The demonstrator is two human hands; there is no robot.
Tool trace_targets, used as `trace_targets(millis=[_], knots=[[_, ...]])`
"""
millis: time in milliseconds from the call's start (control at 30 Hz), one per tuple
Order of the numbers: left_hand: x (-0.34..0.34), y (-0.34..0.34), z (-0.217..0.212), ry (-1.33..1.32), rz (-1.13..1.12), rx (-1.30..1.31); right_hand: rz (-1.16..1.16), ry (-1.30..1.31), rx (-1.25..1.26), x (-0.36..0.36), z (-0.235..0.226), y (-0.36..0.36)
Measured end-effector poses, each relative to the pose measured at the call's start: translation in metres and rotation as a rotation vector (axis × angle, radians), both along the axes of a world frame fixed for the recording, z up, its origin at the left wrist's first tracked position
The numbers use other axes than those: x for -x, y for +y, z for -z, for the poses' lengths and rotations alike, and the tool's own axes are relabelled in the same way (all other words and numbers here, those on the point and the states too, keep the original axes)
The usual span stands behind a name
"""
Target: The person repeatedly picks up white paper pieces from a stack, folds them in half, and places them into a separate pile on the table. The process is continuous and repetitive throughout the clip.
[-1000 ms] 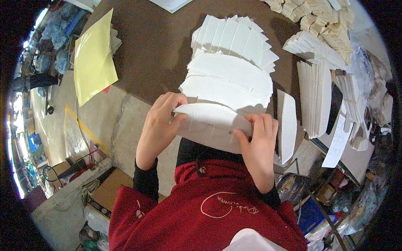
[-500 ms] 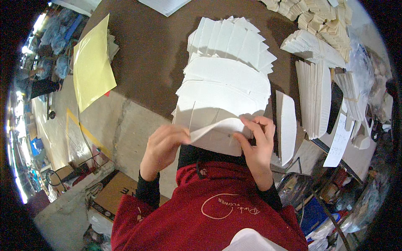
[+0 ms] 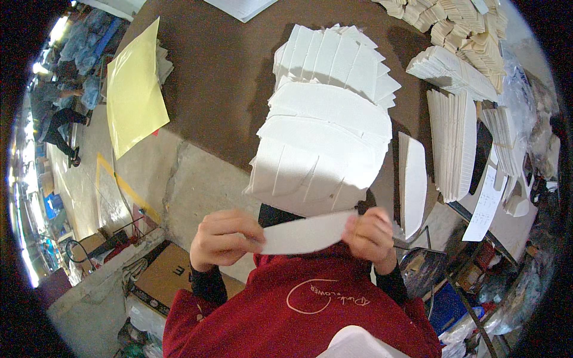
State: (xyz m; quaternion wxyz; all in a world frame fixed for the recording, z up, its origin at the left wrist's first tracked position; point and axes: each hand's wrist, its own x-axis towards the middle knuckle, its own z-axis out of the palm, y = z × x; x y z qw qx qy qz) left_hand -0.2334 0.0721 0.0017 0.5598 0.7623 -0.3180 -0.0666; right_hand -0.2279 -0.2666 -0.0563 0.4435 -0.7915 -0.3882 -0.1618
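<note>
A thin white strip-like piece with a curved lower edge [image 3: 304, 234] is stretched between my two hands, close in front of my body. My left hand [image 3: 225, 238] pinches its left end, and my right hand [image 3: 370, 236], slightly blurred, grips the other end. Just beyond it, overlapping white sheets with rounded edges [image 3: 325, 134] lie fanned out at the near edge of the brown table [image 3: 215, 77]. What the piece is made of I cannot tell.
To the right stand a short stack of white pieces [image 3: 412, 185] and a taller one [image 3: 450, 143]. Cream bundles [image 3: 456, 27] fill the far right corner. A yellow sheet [image 3: 136, 89] lies at the left. A person [image 3: 57, 119] is in the left background.
Both hands have drawn the white piece off the fanned sheets toward my body, and it now hangs apart from them. A person has come further into view at the left.
</note>
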Motion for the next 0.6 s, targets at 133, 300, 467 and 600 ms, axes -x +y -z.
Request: trace_targets(millis=[133,300,467,600], knots=[[-0.01,0.005,-0.013,0.042,-0.03,0.213,-0.038,0.213,-0.22,0.005,-0.028,0.009],[-0.055,-0.034,-0.012,0.072,-0.667,-0.157,0.47,0.507,-0.039,-0.037,-0.052,0.021],[-0.096,-0.061,0.003,0.322,-0.881,-0.047,0.618,0.548,-0.058,-0.07,-0.046,0.035],[-0.101,-0.065,0.0,0.121,-0.884,-0.203,0.634,0.538,-0.052,-0.076,-0.043,0.036]])
